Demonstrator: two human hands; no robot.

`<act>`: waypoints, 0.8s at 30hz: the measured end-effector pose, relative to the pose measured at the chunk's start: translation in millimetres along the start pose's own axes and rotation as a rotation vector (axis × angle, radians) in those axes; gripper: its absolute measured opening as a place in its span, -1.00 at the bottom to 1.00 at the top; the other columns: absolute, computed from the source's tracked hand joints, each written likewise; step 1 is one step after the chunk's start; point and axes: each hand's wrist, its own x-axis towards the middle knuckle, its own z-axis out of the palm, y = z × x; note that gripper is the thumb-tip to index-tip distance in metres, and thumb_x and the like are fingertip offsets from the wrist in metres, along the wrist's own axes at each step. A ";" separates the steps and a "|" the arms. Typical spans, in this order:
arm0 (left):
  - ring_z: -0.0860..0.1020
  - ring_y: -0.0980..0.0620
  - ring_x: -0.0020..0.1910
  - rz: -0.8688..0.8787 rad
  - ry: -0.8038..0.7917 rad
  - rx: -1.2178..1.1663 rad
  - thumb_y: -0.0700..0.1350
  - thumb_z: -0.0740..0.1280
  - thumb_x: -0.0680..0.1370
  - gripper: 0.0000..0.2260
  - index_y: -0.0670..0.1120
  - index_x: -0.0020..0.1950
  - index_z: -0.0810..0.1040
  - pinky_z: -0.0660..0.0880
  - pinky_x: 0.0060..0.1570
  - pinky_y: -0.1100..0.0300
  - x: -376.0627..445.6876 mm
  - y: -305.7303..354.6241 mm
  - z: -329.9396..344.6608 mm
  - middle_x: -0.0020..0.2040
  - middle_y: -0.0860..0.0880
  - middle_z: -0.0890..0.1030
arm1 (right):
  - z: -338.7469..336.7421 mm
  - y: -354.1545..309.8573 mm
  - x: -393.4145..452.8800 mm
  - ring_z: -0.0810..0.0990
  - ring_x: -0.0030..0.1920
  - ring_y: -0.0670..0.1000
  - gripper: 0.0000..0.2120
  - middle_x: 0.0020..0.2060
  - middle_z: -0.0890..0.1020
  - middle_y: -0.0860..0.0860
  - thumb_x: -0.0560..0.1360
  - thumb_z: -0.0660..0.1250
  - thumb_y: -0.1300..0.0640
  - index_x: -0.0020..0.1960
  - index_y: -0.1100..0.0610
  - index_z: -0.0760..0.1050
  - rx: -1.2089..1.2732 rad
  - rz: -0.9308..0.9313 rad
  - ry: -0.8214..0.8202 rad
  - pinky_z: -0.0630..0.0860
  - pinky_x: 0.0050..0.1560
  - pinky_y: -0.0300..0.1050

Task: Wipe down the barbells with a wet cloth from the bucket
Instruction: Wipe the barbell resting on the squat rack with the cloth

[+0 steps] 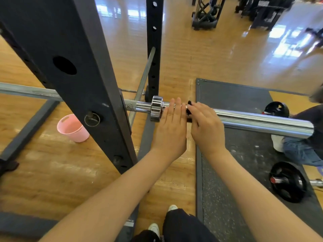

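1. Where the barbell point(253, 119) rests across the black rack upright point(83, 88), its chrome sleeve juts out beside the collar.
2. Left hand point(170, 131) lies flat, fingers straight, on the sleeve beside the collar; right hand point(206, 130) pinches a small dark object against it.
3. Likely heavy, rigid, slick chrome: best wiped in place.
4. Pink bucket point(72, 128) stands on the floor left of the upright.

- Barbell point(253, 119): bright chrome sleeve and collar; duller grey shaft left of the rack.
- Rack upright point(83, 70): matt black, scuffed pale in spots.
- Bucket point(72, 128): plain pink.
- Floor point(209, 58): honey-orange wood grain, glossy, with white window reflections.
- Mat point(227, 180): dark grey, speckled white.
- Weight plate point(288, 182): black, with a red-and-chrome hub.
- Object under the right hand point(206, 126): black; identity cannot be told.
- Shoes point(154, 228): white; trousers above them black.
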 end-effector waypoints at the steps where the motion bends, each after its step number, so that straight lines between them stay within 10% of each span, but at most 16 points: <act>1: 0.20 -0.22 0.47 0.005 0.017 -0.002 -0.11 0.13 0.41 -0.36 -0.30 0.47 0.18 0.03 0.42 -0.02 -0.1 -0.2 0.1 0.48 -0.27 0.23 | -4.6 9.3 -4.0 0.63 0.04 0.18 -0.73 0.01 0.66 0.19 0.50 0.17 0.26 0.05 0.30 0.61 -0.010 0.007 0.002 0.47 0.13 -0.03; 11: 0.31 -0.24 0.41 -0.026 0.070 -0.094 -0.11 -0.05 0.47 -0.43 -0.34 0.41 0.30 0.22 0.37 -0.06 2.1 4.1 0.8 0.41 -0.30 0.34 | -57.6 104.5 -40.7 0.58 0.07 0.25 -0.73 0.02 0.62 0.27 0.54 0.16 0.30 0.12 0.36 0.56 -0.096 0.234 0.102 0.39 0.21 -0.06; 24: 0.21 -0.27 0.45 -0.073 0.018 -0.060 -0.16 0.38 0.34 -0.26 -0.36 0.45 0.20 0.09 0.42 -0.07 0.4 12.9 3.4 0.45 -0.33 0.25 | -30.6 63.4 -23.7 0.62 -0.02 0.24 -0.73 -0.07 0.65 0.24 0.50 0.14 0.31 0.05 0.35 0.58 -0.075 0.238 0.152 0.53 0.11 0.12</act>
